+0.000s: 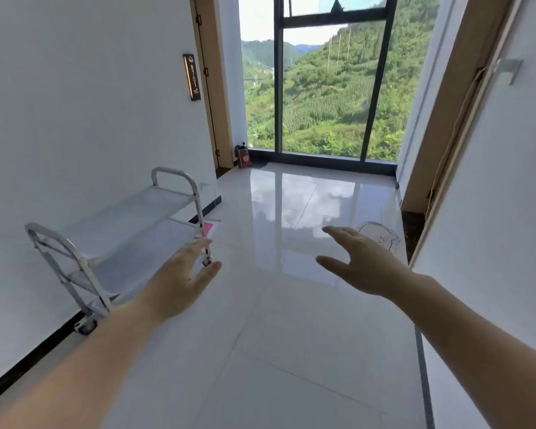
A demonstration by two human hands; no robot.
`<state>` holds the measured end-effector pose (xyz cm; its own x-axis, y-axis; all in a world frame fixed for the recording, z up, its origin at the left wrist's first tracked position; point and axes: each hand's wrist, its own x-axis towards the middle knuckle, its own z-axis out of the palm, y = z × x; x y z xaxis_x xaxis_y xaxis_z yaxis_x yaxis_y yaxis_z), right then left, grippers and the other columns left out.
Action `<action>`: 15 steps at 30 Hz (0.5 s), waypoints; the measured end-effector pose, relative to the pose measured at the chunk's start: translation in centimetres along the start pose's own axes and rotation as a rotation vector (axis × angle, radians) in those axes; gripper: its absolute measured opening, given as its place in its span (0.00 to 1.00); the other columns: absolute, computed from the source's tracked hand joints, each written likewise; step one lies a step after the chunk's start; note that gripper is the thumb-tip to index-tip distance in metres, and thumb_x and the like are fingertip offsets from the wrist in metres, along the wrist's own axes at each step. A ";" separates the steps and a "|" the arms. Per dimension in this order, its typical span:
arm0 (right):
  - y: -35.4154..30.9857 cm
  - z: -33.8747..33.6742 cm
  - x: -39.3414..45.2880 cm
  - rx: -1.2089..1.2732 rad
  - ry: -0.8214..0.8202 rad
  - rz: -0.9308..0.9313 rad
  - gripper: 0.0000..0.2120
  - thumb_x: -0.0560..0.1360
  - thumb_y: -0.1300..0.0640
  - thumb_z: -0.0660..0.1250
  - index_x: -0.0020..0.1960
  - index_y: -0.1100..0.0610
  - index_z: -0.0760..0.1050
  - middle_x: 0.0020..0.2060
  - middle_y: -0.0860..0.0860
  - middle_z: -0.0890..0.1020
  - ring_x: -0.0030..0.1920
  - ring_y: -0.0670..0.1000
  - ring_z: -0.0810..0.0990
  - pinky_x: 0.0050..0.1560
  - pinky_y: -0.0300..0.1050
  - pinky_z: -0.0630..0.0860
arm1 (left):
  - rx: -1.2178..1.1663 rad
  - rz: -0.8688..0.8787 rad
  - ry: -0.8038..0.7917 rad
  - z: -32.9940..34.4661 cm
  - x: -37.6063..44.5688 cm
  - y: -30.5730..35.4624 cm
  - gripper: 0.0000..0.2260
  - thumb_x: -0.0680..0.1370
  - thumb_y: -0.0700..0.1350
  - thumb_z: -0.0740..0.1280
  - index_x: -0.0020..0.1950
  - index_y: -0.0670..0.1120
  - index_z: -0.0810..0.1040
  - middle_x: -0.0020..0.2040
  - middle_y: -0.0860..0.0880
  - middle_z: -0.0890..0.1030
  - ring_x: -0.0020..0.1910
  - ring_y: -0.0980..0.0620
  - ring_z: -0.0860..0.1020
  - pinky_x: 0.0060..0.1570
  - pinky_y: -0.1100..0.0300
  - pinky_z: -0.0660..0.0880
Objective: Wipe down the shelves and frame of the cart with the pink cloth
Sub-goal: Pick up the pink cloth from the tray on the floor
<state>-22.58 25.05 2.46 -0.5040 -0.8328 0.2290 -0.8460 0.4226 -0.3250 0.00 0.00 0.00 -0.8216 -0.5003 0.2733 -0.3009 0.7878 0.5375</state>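
A white metal cart (127, 230) with two shelves and curved end handles stands against the left wall on castors. The pink cloth (207, 228) lies at the far right corner of its lower shelf, partly hidden by the frame post. My left hand (180, 280) is stretched out in front of the cart's right side, fingers apart, holding nothing. My right hand (362, 264) hovers over the shiny floor to the right, also spread and empty. Neither hand touches the cart or the cloth.
A glossy white tiled floor (291, 335) runs to a tall window (322, 88) ahead. A small brown bag (243, 157) sits by the window's left corner. A door frame (452, 134) stands on the right, another door on the left.
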 end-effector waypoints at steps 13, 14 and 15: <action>14.3 6.4 9.6 0.047 -0.057 0.226 0.33 0.74 0.39 0.62 0.73 0.52 0.60 0.70 0.51 0.68 0.69 0.50 0.66 0.68 0.48 0.65 | 0.007 -0.032 -0.141 9.6 16.4 -7.1 0.24 0.77 0.56 0.61 0.71 0.50 0.64 0.71 0.50 0.68 0.69 0.54 0.66 0.65 0.63 0.58; 15.9 6.8 10.6 0.048 -0.072 0.233 0.33 0.74 0.39 0.62 0.73 0.52 0.60 0.70 0.51 0.68 0.69 0.50 0.66 0.68 0.49 0.65 | 0.000 -0.049 -0.131 10.7 17.8 -7.1 0.24 0.77 0.56 0.61 0.71 0.50 0.64 0.71 0.50 0.69 0.68 0.55 0.66 0.64 0.63 0.59; 17.6 7.3 11.7 0.051 -0.082 0.237 0.33 0.74 0.40 0.62 0.73 0.52 0.60 0.70 0.51 0.68 0.69 0.50 0.66 0.68 0.49 0.65 | -0.008 -0.063 -0.122 12.0 19.1 -7.0 0.24 0.77 0.56 0.61 0.71 0.50 0.64 0.71 0.50 0.68 0.68 0.55 0.66 0.64 0.63 0.58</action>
<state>-42.07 20.13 -7.22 -0.6694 -0.7399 0.0669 -0.6954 0.5924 -0.4067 -19.35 -10.79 -8.11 -0.8542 -0.5007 0.1399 -0.3504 0.7533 0.5566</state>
